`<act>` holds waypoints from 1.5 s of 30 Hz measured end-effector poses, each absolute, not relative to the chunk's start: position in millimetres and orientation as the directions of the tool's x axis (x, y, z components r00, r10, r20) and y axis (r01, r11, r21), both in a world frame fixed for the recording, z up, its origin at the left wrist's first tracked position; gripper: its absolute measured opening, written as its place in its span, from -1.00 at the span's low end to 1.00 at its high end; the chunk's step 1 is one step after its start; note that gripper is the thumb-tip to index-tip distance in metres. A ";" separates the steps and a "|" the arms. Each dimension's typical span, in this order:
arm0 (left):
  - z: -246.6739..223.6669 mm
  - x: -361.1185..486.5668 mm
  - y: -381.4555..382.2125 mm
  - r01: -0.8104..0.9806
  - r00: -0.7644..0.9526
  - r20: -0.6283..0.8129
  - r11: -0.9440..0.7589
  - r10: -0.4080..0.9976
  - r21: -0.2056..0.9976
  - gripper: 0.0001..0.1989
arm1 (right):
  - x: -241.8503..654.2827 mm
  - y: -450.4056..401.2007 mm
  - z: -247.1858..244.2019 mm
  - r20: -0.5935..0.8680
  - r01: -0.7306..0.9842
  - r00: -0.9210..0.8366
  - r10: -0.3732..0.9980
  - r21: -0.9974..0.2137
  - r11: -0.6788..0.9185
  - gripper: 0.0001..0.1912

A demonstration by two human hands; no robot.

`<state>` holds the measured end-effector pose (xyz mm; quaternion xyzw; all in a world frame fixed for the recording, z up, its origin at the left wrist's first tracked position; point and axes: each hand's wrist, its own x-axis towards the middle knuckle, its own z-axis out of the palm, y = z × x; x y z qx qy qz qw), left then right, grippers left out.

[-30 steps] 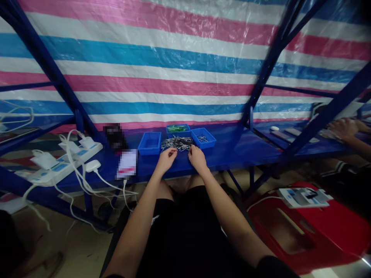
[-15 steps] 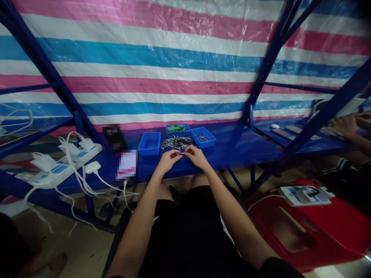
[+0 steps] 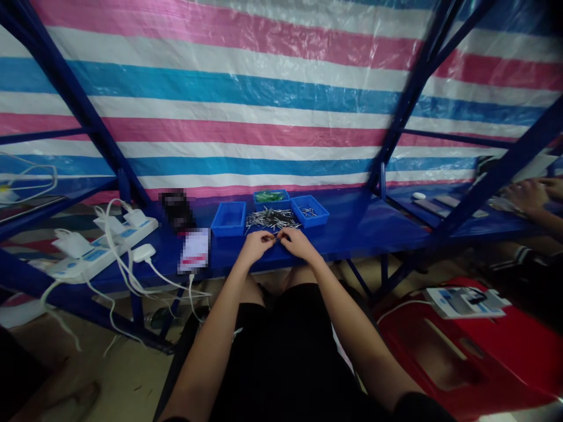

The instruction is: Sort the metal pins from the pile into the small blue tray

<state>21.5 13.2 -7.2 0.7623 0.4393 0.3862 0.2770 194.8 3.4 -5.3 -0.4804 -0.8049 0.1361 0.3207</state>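
My left hand [image 3: 258,245] and my right hand [image 3: 294,241] meet fingertip to fingertip at the front edge of the blue table [image 3: 360,225]. The fingers of both are pinched together around something too small to make out. Just beyond them lies a loose pile of thin metal pieces [image 3: 271,218]. Left of the pile is a blue bin [image 3: 229,218] with nothing seen in it. Behind the pile, another blue bin holds green pieces [image 3: 270,196]. A third blue bin [image 3: 321,220], on the right, has some thin metal pieces in it.
On the left are a white power strip [image 3: 97,252] with chargers and cables, a blurred-out phone [image 3: 194,251] and a dark item [image 3: 176,210]. A red stool [image 3: 497,346] stands at the right, below another person's hands [image 3: 528,196]. Blue metal posts frame the table.
My hands have come slightly lower and closer together, and the thin piece seen between them before is now hardly visible. The view has shifted a little.
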 end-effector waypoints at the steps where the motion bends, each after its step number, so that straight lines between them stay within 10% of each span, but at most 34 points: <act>1: -6.5 21.6 12.5 0.457 0.304 0.354 -0.462 0.884 0.760 -0.82 | 194.1 3.0 -4.8 0.380 0.728 -0.345 0.858 -0.469 0.500 -0.75; 7: -7.6 20.1 14.3 0.291 0.214 0.418 -0.466 0.883 0.836 -0.86 | 192.6 1.9 -3.1 0.345 0.804 -0.410 0.844 -0.300 0.513 -0.62; 19: -11.2 20.5 14.0 0.203 0.161 0.337 -0.365 0.928 0.909 -0.85 | 198.5 6.4 -9.3 0.469 0.558 -0.187 0.863 -0.672 0.486 -0.72; 28: -7.8 20.1 11.2 0.421 0.231 0.376 -0.441 0.897 0.793 -0.75 | 196.7 6.7 -5.8 0.493 0.548 -0.266 0.828 -0.629 0.550 -0.79; 45: -4.5 18.7 12.2 0.314 0.287 0.404 -0.484 0.868 0.817 -0.74 | 197.8 3.5 -3.4 0.485 0.567 -0.297 0.822 -0.604 0.561 -0.73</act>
